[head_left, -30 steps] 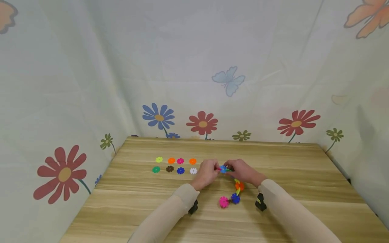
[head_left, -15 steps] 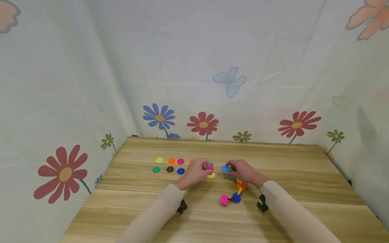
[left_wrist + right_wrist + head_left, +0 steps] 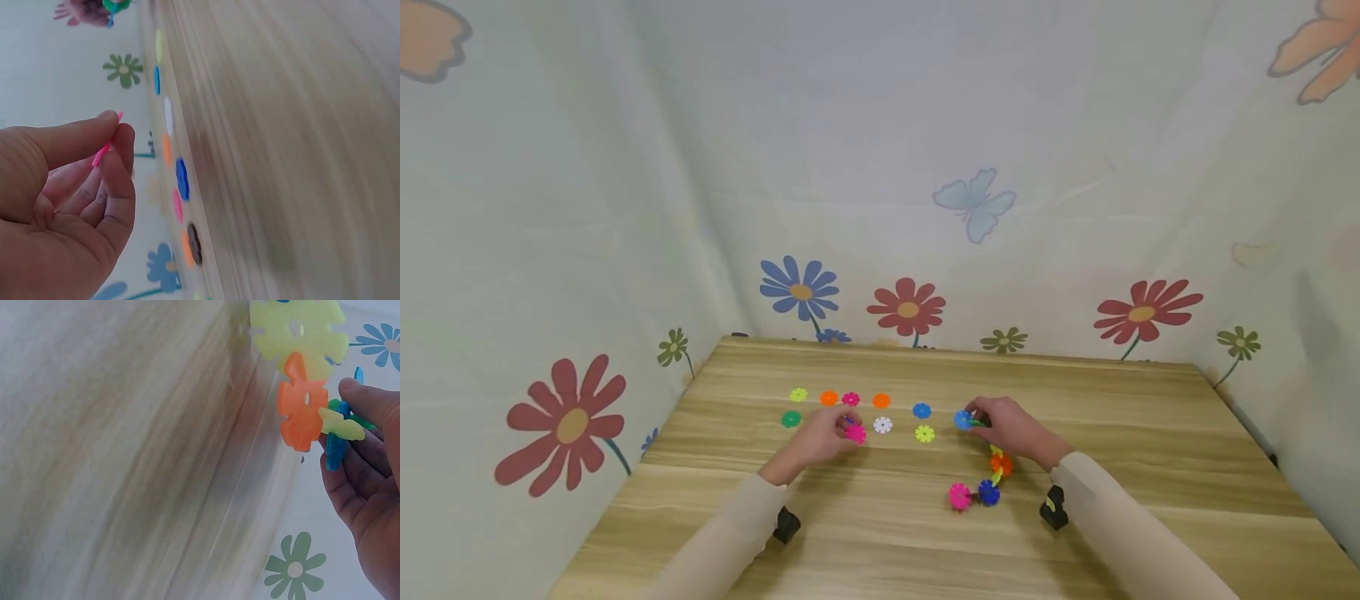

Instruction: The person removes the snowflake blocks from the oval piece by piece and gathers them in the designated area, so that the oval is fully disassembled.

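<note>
I see the loose pink disc (image 3: pixel 856 434) up off the table (image 3: pixel 865 550), clamped in the left hand (image 3: pixel 822 437), near the white disc (image 3: pixel 883 425). Right hand (image 3: pixel 1013 428) pinches the disc chain (image 3: pixel 1002 464) near its light-blue disc (image 3: pixel 962 420).

One table (image 3: pixel 865 546) bore ten loose discs (image 3: pixel 924 434): two yellow discs (image 3: pixel 798 394), two orange discs (image 3: pixel 882 401), one white disc (image 3: pixel 883 425), one green disc (image 3: pixel 791 419), one brown disc (image 3: pixel 195 244), one light blue disc (image 3: pixel 922 411), one dark blue disc (image 3: pixel 182 179) and one pink disc (image 3: pixel 851 399). One left hand (image 3: pixel 820 437) held a second pink disc (image 3: pixel 856 434). One right hand (image 3: pixel 1013 427) held one chain (image 3: pixel 1002 464) of at least seven discs, its full count partly hidden.
</note>
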Motion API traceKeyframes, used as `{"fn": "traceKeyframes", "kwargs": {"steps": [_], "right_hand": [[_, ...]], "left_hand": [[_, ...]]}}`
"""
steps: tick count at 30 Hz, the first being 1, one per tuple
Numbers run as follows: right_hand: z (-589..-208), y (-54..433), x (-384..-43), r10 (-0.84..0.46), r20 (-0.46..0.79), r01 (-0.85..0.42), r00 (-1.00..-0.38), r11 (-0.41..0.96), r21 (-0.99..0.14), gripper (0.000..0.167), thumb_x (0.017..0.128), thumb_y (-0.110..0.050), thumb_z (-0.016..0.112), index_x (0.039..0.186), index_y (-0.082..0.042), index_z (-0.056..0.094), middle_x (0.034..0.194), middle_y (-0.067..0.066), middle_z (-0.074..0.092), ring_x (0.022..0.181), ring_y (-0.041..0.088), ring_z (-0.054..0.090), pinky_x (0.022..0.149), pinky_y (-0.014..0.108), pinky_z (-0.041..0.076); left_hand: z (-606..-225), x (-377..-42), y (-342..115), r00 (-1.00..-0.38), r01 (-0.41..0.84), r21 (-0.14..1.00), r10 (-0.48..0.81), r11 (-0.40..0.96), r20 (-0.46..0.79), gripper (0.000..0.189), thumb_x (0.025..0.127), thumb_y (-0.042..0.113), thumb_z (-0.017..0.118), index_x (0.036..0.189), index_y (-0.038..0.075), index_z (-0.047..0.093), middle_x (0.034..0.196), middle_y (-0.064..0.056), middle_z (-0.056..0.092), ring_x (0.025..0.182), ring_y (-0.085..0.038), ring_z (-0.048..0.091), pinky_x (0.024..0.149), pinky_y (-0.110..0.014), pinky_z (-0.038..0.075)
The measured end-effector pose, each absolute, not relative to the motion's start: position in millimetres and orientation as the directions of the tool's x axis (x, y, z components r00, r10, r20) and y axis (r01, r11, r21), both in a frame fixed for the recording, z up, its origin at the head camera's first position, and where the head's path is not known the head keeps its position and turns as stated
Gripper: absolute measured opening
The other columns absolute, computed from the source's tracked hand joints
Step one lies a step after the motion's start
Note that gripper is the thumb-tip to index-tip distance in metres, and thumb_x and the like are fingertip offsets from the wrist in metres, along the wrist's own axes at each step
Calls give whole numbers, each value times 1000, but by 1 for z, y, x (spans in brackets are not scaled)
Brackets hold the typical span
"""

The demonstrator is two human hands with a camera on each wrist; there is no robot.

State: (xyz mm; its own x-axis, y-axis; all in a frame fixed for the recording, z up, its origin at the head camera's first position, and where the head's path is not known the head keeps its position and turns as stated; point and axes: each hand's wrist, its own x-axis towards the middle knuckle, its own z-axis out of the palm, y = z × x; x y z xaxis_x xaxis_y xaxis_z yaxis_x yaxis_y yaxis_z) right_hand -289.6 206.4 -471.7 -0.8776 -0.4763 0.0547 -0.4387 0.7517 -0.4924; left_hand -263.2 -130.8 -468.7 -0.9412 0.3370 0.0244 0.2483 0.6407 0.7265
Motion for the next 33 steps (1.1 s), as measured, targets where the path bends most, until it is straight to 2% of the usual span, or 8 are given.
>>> {"fn": "traceKeyframes", "kwargs": {"steps": [8, 15, 24, 33], "right_hand": [[-473, 209, -290, -485, 62, -452, -873, 752, -480, 28, 86, -16, 70, 111, -6, 62, 90, -2, 63, 81, 11, 58, 76, 34, 50], [-473, 209, -290, -492, 64, -459, -868, 747, -482, 29, 86, -16, 70, 112, -5, 62, 90, -1, 63, 81, 11, 58, 75, 33, 50], [-475, 210, -290, -492, 59, -457, -868, 748, -481, 29, 87, -17, 70, 111, -5, 62, 89, -2, 62, 80, 11, 57, 75, 32, 50], [-476, 208, -290, -473, 49, -435, -880, 759, -484, 29, 86, -18, 71, 111, -6, 62, 90, -2, 62, 83, 11, 57, 78, 33, 50]], "left_hand": [[-475, -261, -172, -960, 196, 725, 279, 661, 5, 29, 77, 6, 78, 103, 2, 65, 93, -5, 62, 85, -20, 59, 74, -33, 51], [-486, -259, -196, -971, 174, 688, 241, 705, -1, 33, 71, 1, 80, 100, 2, 66, 87, -3, 63, 82, -17, 59, 71, -31, 51], [-490, -259, -213, -977, 125, 657, 209, 744, -50, 29, 71, -2, 78, 98, 5, 67, 86, -2, 62, 82, -18, 57, 73, -33, 50], [-490, -259, -220, -981, 133, 613, 190, 778, -28, 28, 71, 0, 78, 96, 3, 68, 88, -5, 64, 84, -20, 58, 77, -38, 49]]}}
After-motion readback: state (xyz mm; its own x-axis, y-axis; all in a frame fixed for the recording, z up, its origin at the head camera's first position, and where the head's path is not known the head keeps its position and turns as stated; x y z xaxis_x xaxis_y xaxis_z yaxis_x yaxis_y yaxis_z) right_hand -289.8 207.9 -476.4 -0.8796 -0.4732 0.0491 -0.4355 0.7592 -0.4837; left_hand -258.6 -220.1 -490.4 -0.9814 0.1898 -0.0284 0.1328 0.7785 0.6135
